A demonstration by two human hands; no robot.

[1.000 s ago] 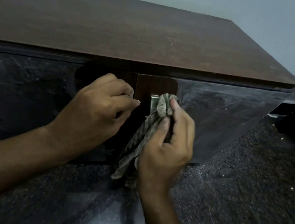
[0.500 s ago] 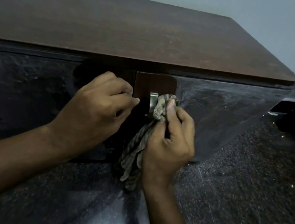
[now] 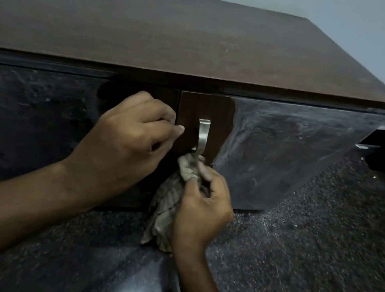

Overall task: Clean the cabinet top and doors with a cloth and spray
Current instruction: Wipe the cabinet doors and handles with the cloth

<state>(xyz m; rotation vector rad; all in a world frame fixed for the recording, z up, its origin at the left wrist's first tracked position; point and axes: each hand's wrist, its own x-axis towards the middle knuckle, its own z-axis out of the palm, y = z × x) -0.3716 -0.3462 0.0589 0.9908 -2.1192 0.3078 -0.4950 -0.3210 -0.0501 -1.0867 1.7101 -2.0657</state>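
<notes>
The right hand [image 3: 201, 211] pinches the cloth [image 3: 173, 193] at the handle [image 3: 202, 134] foot; the curled left hand [image 3: 131, 140] steadies the door [image 3: 142, 102]. A hard rub could swing the right door [image 3: 274, 154] open.

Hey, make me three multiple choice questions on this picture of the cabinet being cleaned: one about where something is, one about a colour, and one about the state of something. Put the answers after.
1. Where is the cloth against the metal handle?
A. at its lower end
B. wrapped over its top
C. lying on the cabinet top

2. What colour is the cabinet top?
A. white
B. brown
C. green

3. What is the right hand doing?
A. resting open and empty
B. holding a spray bottle
C. gripping the bunched cloth

Answers:
1. A, since the cloth's bunched end meets the bottom of the handle while its upper part shows bare.
2. B, as the top is brown wood grain.
3. C, as the fingers are closed around the cloth; the left hand is curled at the doors' edge with no cloth.
</notes>
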